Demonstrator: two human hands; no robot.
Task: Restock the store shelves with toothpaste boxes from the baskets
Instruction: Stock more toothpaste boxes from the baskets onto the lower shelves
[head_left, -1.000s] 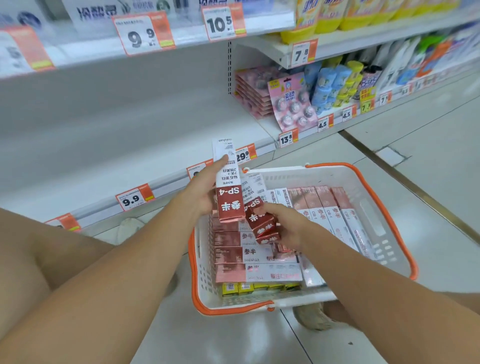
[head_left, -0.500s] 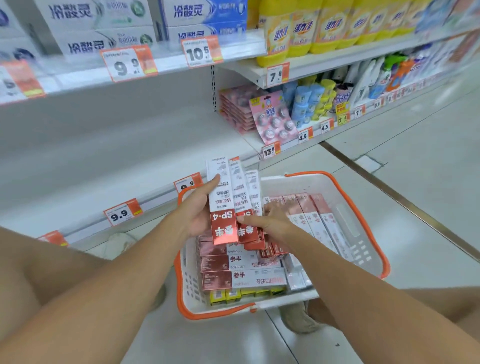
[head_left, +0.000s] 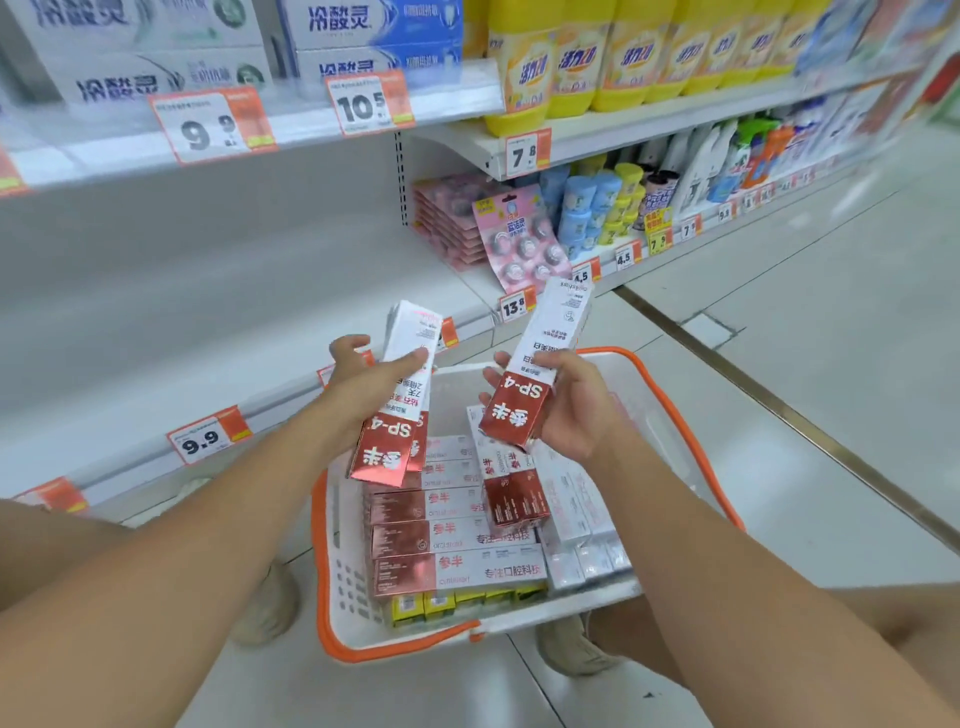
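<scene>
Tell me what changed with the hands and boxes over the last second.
Both hands rose out of the basket and moved apart. The left hand now holds two or so toothpaste boxes; the right hand, earlier down among the packed boxes, lifted one box clear. The basket and its remaining boxes stayed put.

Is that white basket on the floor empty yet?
No. The basket holds several rows of toothpaste boxes lying flat.

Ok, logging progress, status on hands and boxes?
Left hand holds two boxes. Right hand holds one box. Both above basket. Shelf unobstructed.
</scene>
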